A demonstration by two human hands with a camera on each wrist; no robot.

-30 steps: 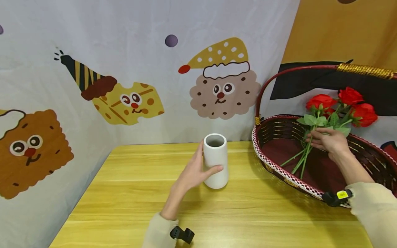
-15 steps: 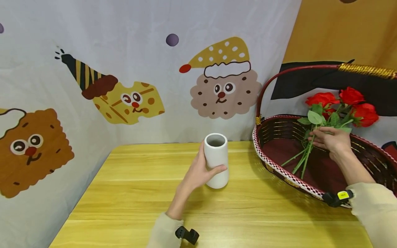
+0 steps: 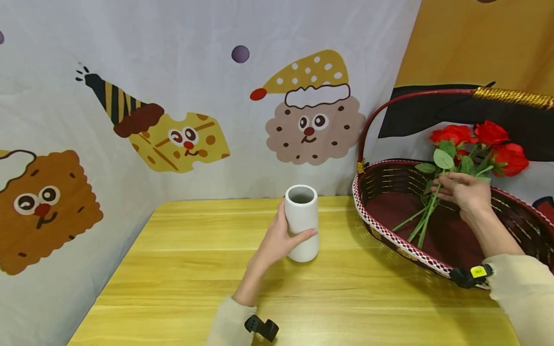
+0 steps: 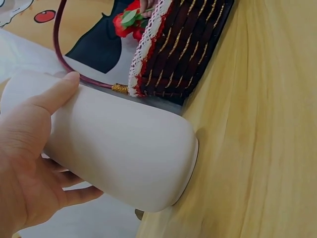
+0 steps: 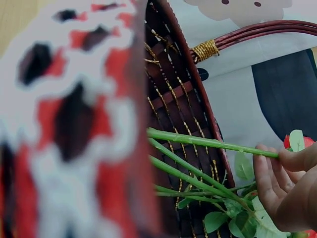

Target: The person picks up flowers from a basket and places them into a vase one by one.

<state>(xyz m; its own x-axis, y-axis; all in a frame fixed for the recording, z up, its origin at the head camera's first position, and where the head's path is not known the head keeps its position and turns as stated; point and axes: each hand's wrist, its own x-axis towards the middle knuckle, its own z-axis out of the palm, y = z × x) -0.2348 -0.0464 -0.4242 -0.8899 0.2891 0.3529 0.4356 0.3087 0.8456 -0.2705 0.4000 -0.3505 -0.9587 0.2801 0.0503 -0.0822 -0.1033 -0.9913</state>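
A white cylindrical vase (image 3: 304, 226) stands upright on the wooden table, its round mouth facing up. My left hand (image 3: 273, 244) holds it from the left side, thumb across the front and fingers behind. In the left wrist view the vase (image 4: 124, 144) has its base at the tabletop. Over the basket, my right hand (image 3: 471, 196) pinches one green rose stem (image 5: 213, 144) between thumb and fingers. Several red roses (image 3: 510, 158) with leafy stems lie together across the basket's far rim, their cut ends pointing down inside.
The dark red woven basket (image 3: 402, 250) with white-laced rim occupies the table's right side. Its tall arched handle (image 3: 415, 96) rises behind the roses. A cartoon-printed cloth (image 3: 195, 62) hangs behind the wooden table (image 3: 182, 288).
My right hand has moved slightly up and right, and the pinched rose's leaf and bloom have shifted with it. My left forearm moved a little right; the vase stays in place.
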